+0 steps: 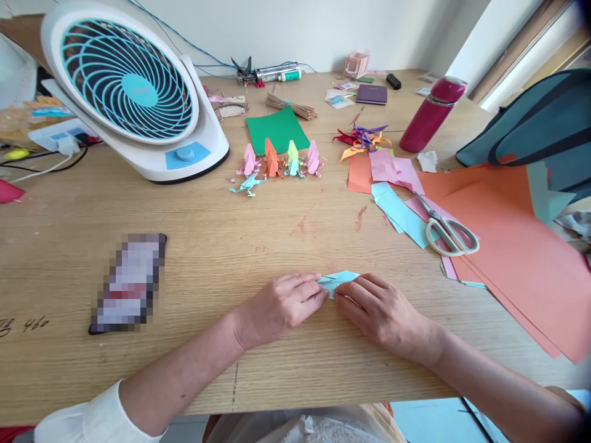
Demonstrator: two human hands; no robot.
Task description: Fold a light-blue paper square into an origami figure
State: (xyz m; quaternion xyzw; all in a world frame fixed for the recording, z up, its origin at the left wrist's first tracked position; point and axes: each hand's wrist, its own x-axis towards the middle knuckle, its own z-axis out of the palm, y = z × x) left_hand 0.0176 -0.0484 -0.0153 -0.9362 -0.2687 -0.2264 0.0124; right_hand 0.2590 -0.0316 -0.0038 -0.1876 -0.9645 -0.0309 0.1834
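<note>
A small piece of folded light-blue paper (340, 280) lies on the table in front of me, between my two hands. My left hand (289, 301) has its fingers closed together on the left end of the paper. From the other side, my right hand (381, 307) presses its bent fingers on the right end. The fingertips cover both ends, so only the creased middle and the upper edge show. Beyond it stand several folded paper figures in pink, orange (272, 159) and yellow-green, with a light-blue one (249, 183) in front of them.
A white fan (133, 92) stands at the back left, a blurred phone (129, 283) nearer. Scissors (450, 234) rest on coloured paper sheets (508, 246) at the right. Behind are a red bottle (431, 117), a blue-grey bag (540, 123) and a green sheet (279, 130).
</note>
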